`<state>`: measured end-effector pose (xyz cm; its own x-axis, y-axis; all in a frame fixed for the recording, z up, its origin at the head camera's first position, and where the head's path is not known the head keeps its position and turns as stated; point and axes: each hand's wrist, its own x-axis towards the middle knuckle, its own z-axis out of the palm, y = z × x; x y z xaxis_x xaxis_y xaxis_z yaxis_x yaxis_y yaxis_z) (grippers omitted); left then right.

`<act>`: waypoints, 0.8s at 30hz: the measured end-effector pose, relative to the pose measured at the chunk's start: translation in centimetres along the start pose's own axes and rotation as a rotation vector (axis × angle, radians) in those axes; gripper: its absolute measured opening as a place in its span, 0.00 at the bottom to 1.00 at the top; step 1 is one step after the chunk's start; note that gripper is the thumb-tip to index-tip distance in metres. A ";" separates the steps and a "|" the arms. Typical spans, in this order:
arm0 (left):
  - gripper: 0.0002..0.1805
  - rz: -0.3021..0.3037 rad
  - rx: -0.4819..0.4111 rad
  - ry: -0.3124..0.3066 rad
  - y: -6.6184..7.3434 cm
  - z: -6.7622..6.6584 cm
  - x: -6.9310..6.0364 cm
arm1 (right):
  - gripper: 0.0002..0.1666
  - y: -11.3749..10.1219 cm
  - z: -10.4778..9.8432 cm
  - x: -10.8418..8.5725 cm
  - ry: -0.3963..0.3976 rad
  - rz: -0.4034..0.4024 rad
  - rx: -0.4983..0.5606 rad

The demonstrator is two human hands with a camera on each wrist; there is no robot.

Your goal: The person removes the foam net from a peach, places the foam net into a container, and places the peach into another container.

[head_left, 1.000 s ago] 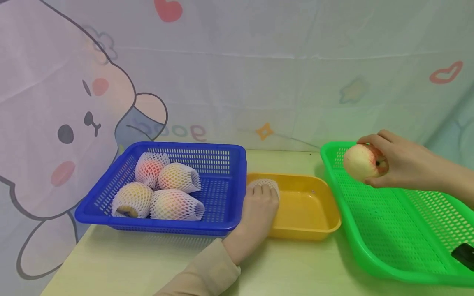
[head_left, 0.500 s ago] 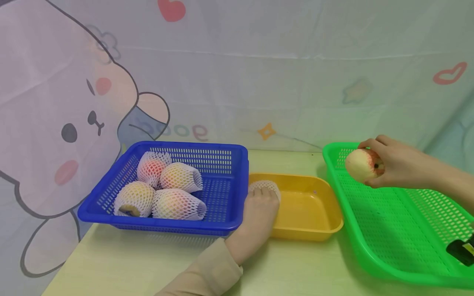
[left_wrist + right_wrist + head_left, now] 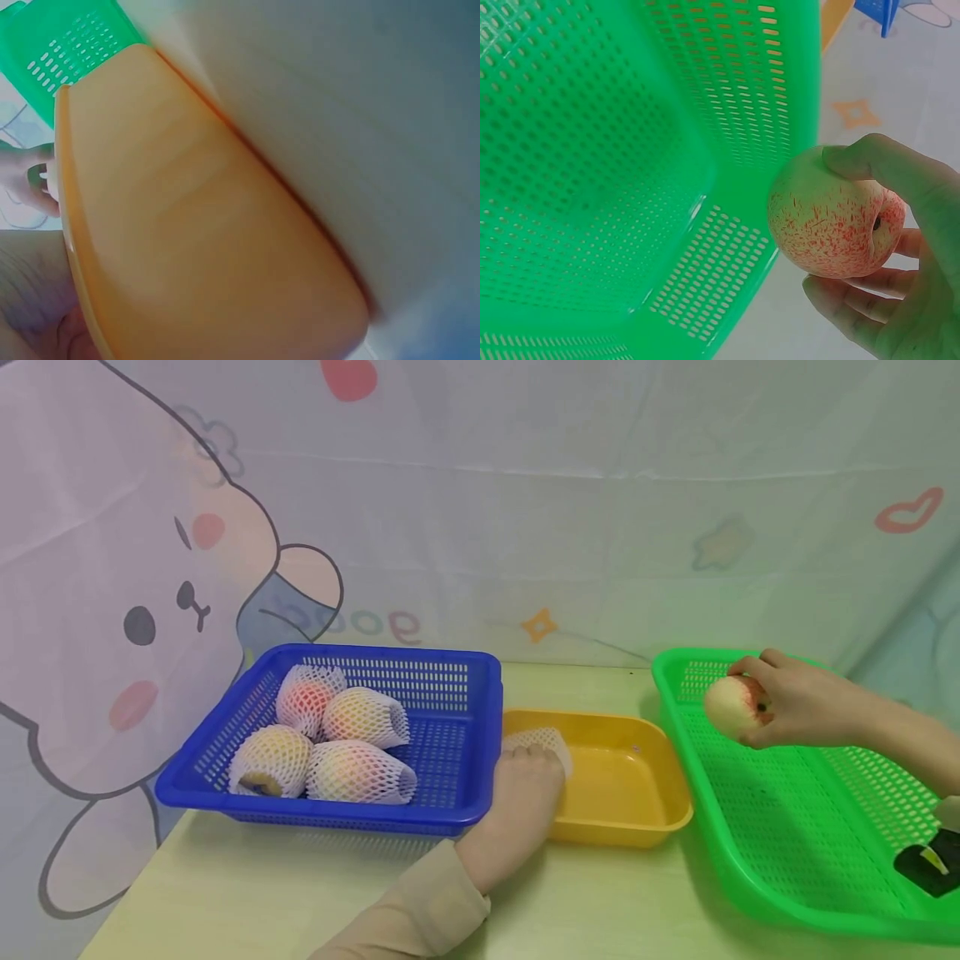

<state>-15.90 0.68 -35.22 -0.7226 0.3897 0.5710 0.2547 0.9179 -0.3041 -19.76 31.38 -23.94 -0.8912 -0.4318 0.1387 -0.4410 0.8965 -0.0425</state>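
My right hand (image 3: 817,703) holds a bare peach (image 3: 729,708) over the far left part of the green basket (image 3: 787,827). In the right wrist view the thumb and fingertips pinch this peach (image 3: 829,225), which is pale yellow with red speckles. Down in the yellow tray (image 3: 618,785), my left hand (image 3: 525,785) has curled fingers on a white foam net (image 3: 553,748); the fingertips are hidden. In the left wrist view the tray's outer wall (image 3: 180,217) hides most of that hand.
A blue basket (image 3: 442,768) stands left of the tray, with several peaches (image 3: 360,772) in white foam nets at its left side. All three containers sit close together on a pale table (image 3: 300,893). Behind them hangs a printed cloth (image 3: 525,527).
The right hand has lowered the peach slightly toward the green basket. My left hand has shifted little, while more of the foam net shows beyond its fingers.
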 end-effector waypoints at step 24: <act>0.41 -0.060 -0.288 -0.479 0.2 -1.2 0.4 | 0.37 1.6 1.7 0.0 -0.122 -0.008 0.015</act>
<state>-15.36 1.13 -34.17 -0.9352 0.3208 0.1501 0.3211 0.9468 -0.0229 -20.71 32.67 -25.73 -0.8936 -0.4485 0.0175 -0.4487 0.8919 -0.0568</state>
